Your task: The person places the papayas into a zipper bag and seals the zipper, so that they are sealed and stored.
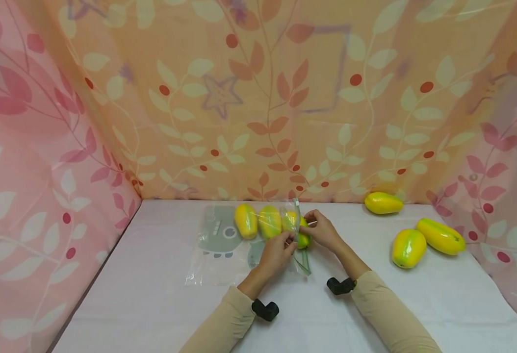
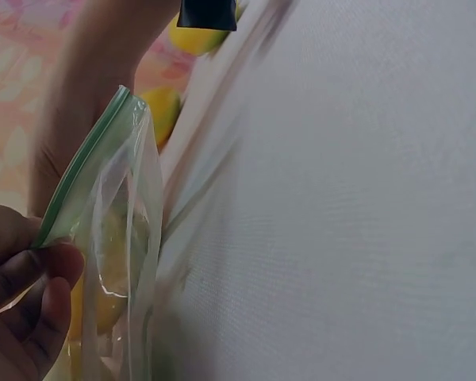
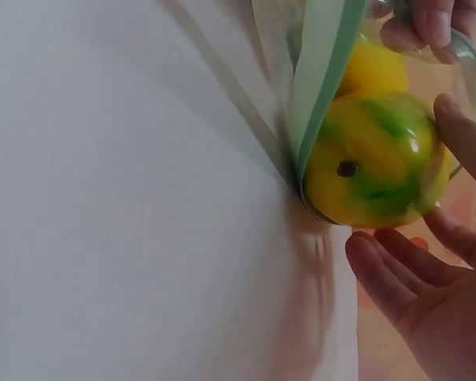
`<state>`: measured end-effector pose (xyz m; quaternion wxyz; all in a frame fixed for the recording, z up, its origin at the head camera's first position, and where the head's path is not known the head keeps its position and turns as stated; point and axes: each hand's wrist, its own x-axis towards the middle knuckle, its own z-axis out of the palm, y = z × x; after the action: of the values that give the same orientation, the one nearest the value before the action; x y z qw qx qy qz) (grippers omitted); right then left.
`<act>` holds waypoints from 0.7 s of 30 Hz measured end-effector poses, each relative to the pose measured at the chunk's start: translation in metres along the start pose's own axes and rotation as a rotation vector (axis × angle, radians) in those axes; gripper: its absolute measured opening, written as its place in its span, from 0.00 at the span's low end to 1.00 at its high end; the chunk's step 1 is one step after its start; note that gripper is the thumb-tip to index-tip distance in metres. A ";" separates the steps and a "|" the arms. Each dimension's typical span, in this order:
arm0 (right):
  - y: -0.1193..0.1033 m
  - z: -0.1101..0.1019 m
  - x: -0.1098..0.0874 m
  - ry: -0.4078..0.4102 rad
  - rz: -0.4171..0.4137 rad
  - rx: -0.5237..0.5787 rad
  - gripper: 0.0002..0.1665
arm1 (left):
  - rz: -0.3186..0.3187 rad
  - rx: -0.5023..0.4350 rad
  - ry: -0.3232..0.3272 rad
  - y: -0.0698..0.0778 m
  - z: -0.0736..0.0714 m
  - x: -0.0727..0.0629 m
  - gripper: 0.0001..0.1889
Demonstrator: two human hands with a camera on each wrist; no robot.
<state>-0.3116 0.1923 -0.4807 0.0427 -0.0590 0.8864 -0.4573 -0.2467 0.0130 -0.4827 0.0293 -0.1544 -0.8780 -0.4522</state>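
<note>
A clear zip bag [image 1: 216, 234] with a grey cartoon print lies flat, its mouth on the right. Two yellow papayas [image 1: 245, 221] sit side by side inside, and another shows through the plastic near the mouth. My left hand [image 1: 276, 255] pinches the green zip edge [image 2: 91, 155] between thumb and fingers, lifting that side of the opening. At the mouth, a yellow-green papaya [image 3: 381, 163] is partly within the bag, its dark-spotted end facing out. My right hand [image 1: 323, 231] holds it, thumb on one side and fingers on the other.
Three more papayas lie on the white tabletop at the right: one [image 1: 383, 203] near the back edge, another [image 1: 409, 248] closer, touching a longer one [image 1: 440, 236]. Patterned cloth walls [image 1: 263, 98] stand behind and at both sides. Each wrist carries a black camera mount [image 1: 265, 310].
</note>
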 end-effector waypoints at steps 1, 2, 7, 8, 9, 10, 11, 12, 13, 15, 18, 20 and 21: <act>0.000 -0.001 -0.001 -0.012 0.004 -0.002 0.29 | -0.003 -0.003 0.001 0.000 0.000 0.000 0.05; 0.000 -0.003 -0.002 -0.029 0.010 -0.001 0.30 | -0.007 -0.006 0.002 0.000 -0.001 0.000 0.05; 0.003 -0.014 -0.007 -0.180 0.016 0.047 0.43 | -0.018 -0.011 -0.002 -0.001 -0.001 0.001 0.07; 0.003 -0.016 -0.008 -0.209 0.013 0.062 0.45 | -0.018 -0.010 -0.003 -0.001 -0.001 0.001 0.07; 0.003 -0.017 -0.009 -0.231 0.008 0.074 0.46 | -0.019 -0.010 -0.005 -0.001 -0.002 0.001 0.07; 0.003 -0.018 -0.010 -0.246 0.006 0.084 0.47 | -0.020 -0.011 -0.007 -0.001 -0.002 0.001 0.07; 0.002 -0.019 -0.011 -0.254 0.002 0.094 0.48 | -0.019 -0.012 -0.008 -0.001 -0.002 0.002 0.07; 0.002 -0.019 -0.011 -0.258 -0.003 0.099 0.48 | -0.018 -0.013 -0.010 -0.001 -0.002 0.002 0.08; 0.002 -0.018 -0.011 -0.250 0.000 0.103 0.48 | -0.016 -0.014 -0.012 -0.001 -0.002 0.002 0.08; 0.003 -0.016 -0.011 -0.230 -0.003 0.105 0.47 | -0.010 -0.018 -0.014 -0.001 -0.002 0.001 0.08; 0.005 -0.011 -0.009 -0.198 -0.018 0.125 0.47 | 0.002 -0.025 -0.011 -0.001 -0.002 0.001 0.08; 0.006 -0.007 -0.008 -0.173 -0.029 0.158 0.45 | 0.008 -0.026 -0.005 -0.001 -0.001 0.000 0.07; 0.006 -0.005 -0.006 -0.158 -0.035 0.176 0.44 | 0.009 -0.026 -0.002 -0.001 -0.001 0.000 0.07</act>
<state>-0.3064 0.2003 -0.4825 0.1094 -0.1062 0.8354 -0.5281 -0.2473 0.0115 -0.4830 0.0285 -0.1591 -0.8713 -0.4634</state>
